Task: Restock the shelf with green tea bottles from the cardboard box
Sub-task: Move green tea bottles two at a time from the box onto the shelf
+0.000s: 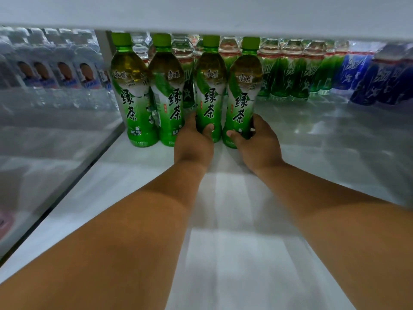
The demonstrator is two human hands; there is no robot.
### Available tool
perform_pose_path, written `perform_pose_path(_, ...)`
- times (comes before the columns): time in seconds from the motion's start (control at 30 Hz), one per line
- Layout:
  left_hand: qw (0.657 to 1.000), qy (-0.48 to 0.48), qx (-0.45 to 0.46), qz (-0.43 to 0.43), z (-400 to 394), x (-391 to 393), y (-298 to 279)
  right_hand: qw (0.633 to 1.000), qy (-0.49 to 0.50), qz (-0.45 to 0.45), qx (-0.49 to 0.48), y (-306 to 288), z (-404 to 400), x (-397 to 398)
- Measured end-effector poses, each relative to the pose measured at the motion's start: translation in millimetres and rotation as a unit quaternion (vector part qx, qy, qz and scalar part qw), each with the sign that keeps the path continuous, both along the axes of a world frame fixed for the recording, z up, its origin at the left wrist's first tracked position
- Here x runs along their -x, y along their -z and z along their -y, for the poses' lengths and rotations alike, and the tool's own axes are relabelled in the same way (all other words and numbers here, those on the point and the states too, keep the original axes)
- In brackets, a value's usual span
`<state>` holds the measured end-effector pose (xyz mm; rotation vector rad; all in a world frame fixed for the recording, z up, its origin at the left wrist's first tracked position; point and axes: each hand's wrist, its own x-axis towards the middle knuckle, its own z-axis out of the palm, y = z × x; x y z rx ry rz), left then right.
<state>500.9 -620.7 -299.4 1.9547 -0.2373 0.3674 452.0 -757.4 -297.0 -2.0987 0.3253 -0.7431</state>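
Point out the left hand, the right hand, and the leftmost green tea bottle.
left hand point(192, 142), head view, back of the hand.
right hand point(259, 143), head view, back of the hand.
leftmost green tea bottle point(130, 104), head view, label.

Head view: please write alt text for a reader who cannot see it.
Both hands reach into a white shelf: left hand and right hand each grip an upright green tea bottle. Two more tea bottles stand at left, other drinks behind.

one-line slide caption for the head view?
Left hand and right hand each grip a green tea bottle beside two already on the white shelf.
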Motion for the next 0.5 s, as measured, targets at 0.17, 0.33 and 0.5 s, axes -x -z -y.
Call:
perform_pose_path(0.17, 1.0, 0.002, 0.005, 0.008, 1.5, -8.5, 2.3, 1.0, -0.01, -0.003, -0.01, -0.2, 0.5, -4.8)
perform_pose_path(0.33, 1.0, -0.011, -0.009, 0.005, 0.6, 3.9, -0.8, 0.999, -0.004, -0.014, -0.03, 3.4, 2.6, -2.3)
perform_pose_path(0.5, 0.998, 0.006, 0.009, 0.055, -31.5, 41.3, -0.4, 0.999, 0.003, -0.031, -0.034, 2.8, 2.1, 2.0)
